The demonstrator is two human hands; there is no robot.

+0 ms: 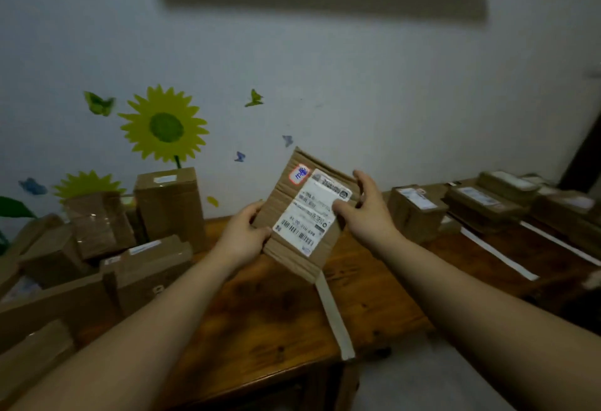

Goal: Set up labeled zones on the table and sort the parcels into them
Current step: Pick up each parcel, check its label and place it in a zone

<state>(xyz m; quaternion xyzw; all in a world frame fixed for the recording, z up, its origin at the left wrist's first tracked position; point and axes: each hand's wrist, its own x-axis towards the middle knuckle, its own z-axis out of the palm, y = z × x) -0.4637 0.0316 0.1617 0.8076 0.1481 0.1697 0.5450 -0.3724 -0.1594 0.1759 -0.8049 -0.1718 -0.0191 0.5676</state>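
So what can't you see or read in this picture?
All in the head view:
- Print on the label of the held parcel: too small and blurred. The thumb of the right hand covers one edge.
- Writing on the sticker: blurred.
- The parcel's back: faces away from the camera.
- Left boxes: cut off by the frame edge.
- Labels on the right parcels: blurred and dim.

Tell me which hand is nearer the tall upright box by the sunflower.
Left. The left hand grips the parcel just right of the tall box; the right hand holds the parcel's opposite edge.
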